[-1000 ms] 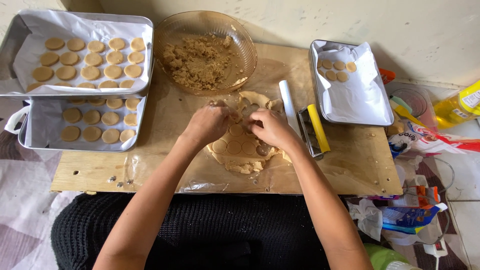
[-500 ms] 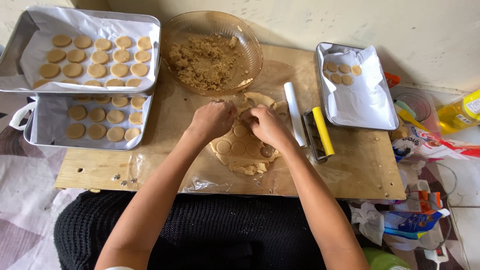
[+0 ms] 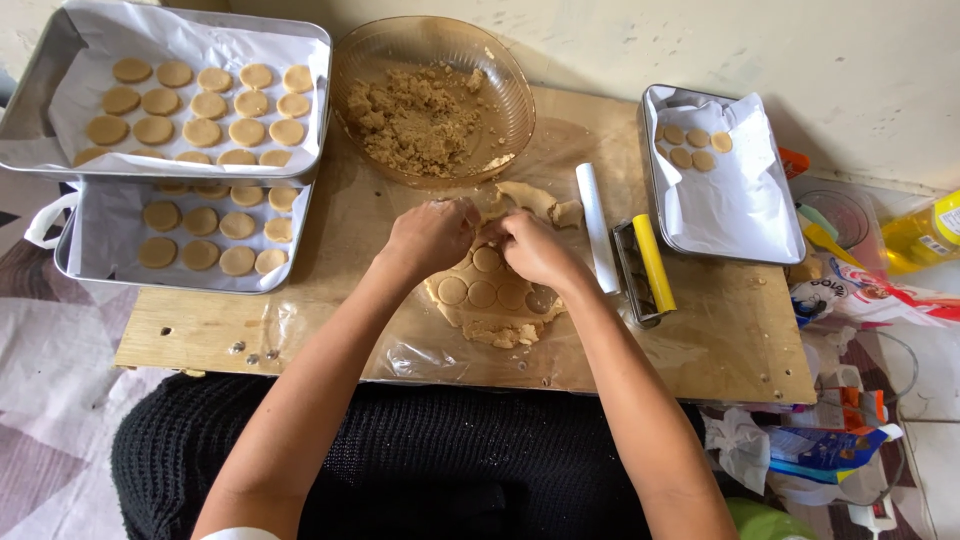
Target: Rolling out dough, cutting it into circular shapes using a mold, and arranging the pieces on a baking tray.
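- Left hand [image 3: 432, 235] and right hand [image 3: 533, 250] meet fingertip to fingertip over the far edge of the rolled dough sheet [image 3: 490, 300]; fingers curled in narrow, pinching at dough. Can't tell if a cut round is actually between them.
- Dough sheet lies at board centre on clear plastic film [image 3: 420, 350]; it's soft, tan, matte, ragged at the rim, with several cut circles [image 3: 480, 290] stamped in and still seated.
- Judgement: lift rounds best with light fingertip pressure from the rim, supported underneath, so the discs stay flat and round; dough looks crumbly, likely to crack if squeezed.
- Scrap strip of dough [image 3: 530, 198] at 12 o'clock of the hands, torn and uneven.
- Amber glass bowl [image 3: 500, 70] at 12 o'clock holds coarse, clumpy dough crumbs [image 3: 415, 120].
- White rolling pin [image 3: 597, 225] and a metal tool with yellow handle [image 3: 652, 262] at 3 o'clock.
- Two paper-lined metal trays at 10 o'clock: upper tray [image 3: 30, 110], lower tray [image 3: 70, 260], both near full of flat discs.
- Small lined tray [image 3: 790, 235] at 2 o'clock, only a few discs.
- Wooden board [image 3: 740, 340] underneath, plain and scuffed.
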